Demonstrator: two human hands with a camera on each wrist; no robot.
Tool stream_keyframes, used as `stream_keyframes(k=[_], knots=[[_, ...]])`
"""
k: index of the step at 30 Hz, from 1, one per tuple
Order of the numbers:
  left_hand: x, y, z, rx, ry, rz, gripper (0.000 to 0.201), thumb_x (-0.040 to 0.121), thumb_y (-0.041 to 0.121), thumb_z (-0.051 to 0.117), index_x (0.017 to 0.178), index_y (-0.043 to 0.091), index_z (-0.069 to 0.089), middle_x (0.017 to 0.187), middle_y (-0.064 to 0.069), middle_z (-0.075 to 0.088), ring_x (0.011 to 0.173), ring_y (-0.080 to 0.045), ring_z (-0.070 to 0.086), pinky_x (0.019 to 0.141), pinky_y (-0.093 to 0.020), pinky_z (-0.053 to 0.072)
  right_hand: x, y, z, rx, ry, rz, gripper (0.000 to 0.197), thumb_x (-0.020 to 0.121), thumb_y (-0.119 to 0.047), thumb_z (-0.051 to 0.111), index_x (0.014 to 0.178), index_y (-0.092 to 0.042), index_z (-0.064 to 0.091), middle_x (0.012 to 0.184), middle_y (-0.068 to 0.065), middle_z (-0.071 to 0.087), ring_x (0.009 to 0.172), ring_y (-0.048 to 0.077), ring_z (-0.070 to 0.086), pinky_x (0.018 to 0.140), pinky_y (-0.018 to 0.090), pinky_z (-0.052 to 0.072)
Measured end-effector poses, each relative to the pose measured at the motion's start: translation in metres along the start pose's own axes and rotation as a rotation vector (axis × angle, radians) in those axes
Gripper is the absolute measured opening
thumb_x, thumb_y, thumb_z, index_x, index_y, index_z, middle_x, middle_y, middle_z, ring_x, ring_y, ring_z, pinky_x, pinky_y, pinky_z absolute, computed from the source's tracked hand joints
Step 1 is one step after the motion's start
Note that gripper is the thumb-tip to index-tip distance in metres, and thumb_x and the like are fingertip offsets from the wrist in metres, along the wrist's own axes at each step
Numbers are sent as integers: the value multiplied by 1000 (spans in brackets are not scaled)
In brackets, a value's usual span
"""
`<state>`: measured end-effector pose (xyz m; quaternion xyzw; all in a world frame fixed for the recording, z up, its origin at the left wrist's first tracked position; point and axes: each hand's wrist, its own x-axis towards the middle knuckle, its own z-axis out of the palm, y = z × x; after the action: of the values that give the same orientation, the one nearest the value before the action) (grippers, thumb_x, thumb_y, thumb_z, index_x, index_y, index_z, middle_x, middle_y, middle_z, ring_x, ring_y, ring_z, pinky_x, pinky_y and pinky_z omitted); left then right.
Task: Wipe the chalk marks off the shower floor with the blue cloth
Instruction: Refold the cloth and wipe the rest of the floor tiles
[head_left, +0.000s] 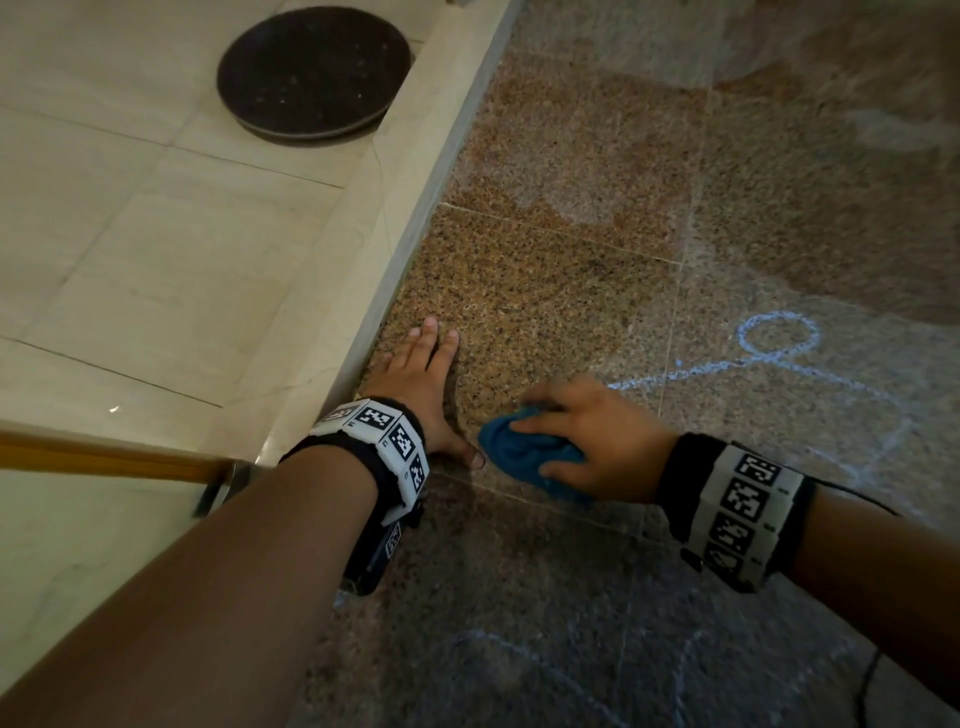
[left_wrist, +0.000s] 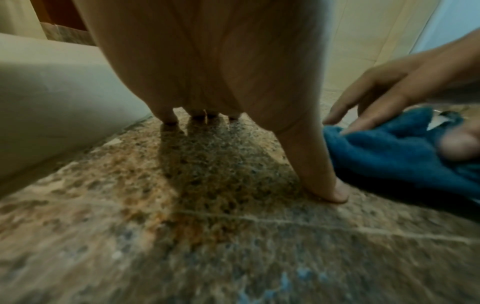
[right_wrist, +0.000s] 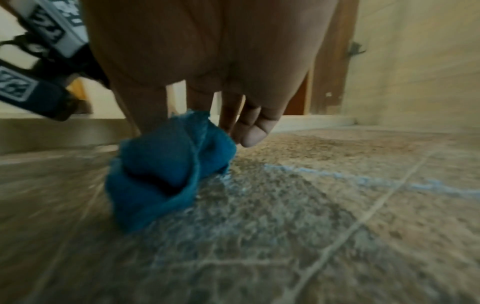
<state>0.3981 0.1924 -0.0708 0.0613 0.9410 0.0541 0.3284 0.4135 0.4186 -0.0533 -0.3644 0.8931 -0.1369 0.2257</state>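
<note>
My right hand (head_left: 582, 436) grips a bunched blue cloth (head_left: 524, 454) and holds it down on the speckled granite shower floor (head_left: 545, 270). In the right wrist view the blue cloth (right_wrist: 161, 170) hangs under my fingers (right_wrist: 249, 131) onto the stone. Blue chalk marks (head_left: 774, 338), a loop with lines running from it, lie to the right of the cloth, and fainter chalk lines (head_left: 519, 654) show near the bottom. My left hand (head_left: 426, 384) lies flat on the floor beside the cloth, fingers straight, thumb (left_wrist: 335, 189) close to the blue cloth (left_wrist: 389, 152).
A raised cream stone curb (head_left: 395, 218) runs diagonally along the left of the shower floor. Beyond it lies cream tile floor (head_left: 130, 208) with a round dark mat (head_left: 311, 73). A glass panel with a wooden rail (head_left: 104, 457) stands at the lower left.
</note>
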Motion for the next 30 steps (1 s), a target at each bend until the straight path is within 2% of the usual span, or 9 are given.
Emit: stream_keyframes(k=[3,7,12,14,18,20,22,25,30], knots=[[1,-1,3,7,16,5,144,56,70,77,150,23,-21,157,-2,-30,147,-22,-18,121,-44,4,-2,-6,6,74,52,1,50,86,-38,60,132,-19,53,137,6,45,122,25,42,105,34,35],[1,-2,3,17,21,11,138,63,65,77,151,22,-20,158,-3,-28,147,-23,-17,121,-45,4,-4,-12,27,-60,-4,-234,39,67,-14,69,106,-15,71,110,13,65,87,34,64,76,40,53],[-1,-3,3,8,16,15,146,53,74,76,150,24,-21,157,-2,-29,147,-22,-18,121,-44,2,11,25,8,39,191,183,43,86,-6,51,125,-20,60,137,7,50,120,34,47,106,37,31],[-1,-3,3,9,16,11,145,53,74,75,151,24,-20,157,-1,-29,147,-22,-18,121,-44,2,6,14,13,25,140,170,43,85,-14,46,125,-21,60,136,6,50,117,35,47,104,39,32],[-1,-2,2,27,4,4,144,56,73,75,150,24,-22,157,-1,-30,147,-22,-19,121,-44,1,-15,-2,31,-13,46,-167,33,73,-16,55,100,-20,73,109,9,67,84,33,65,78,41,52],[-1,-2,2,24,2,2,144,55,74,75,150,24,-22,157,-1,-30,147,-22,-19,121,-44,1,-8,8,17,29,12,-94,36,73,-11,54,102,-18,73,114,8,66,97,34,64,91,42,46],[-1,-2,2,12,3,4,146,54,74,76,150,24,-22,157,-1,-30,147,-21,-19,121,-44,1,2,21,7,100,130,74,37,79,-10,49,107,-16,72,122,10,63,111,33,59,103,36,37],[-1,-2,2,3,5,7,146,53,74,76,150,24,-21,157,-1,-29,147,-21,-19,121,-44,2,4,23,6,101,176,199,38,81,-3,55,115,-16,68,130,10,56,120,33,50,107,33,30],[-1,-2,3,8,7,5,145,54,74,75,150,24,-21,157,-1,-29,147,-21,-18,121,-44,2,-26,6,26,30,-3,-155,34,66,-10,63,96,-21,74,106,8,68,88,34,65,82,45,51]])
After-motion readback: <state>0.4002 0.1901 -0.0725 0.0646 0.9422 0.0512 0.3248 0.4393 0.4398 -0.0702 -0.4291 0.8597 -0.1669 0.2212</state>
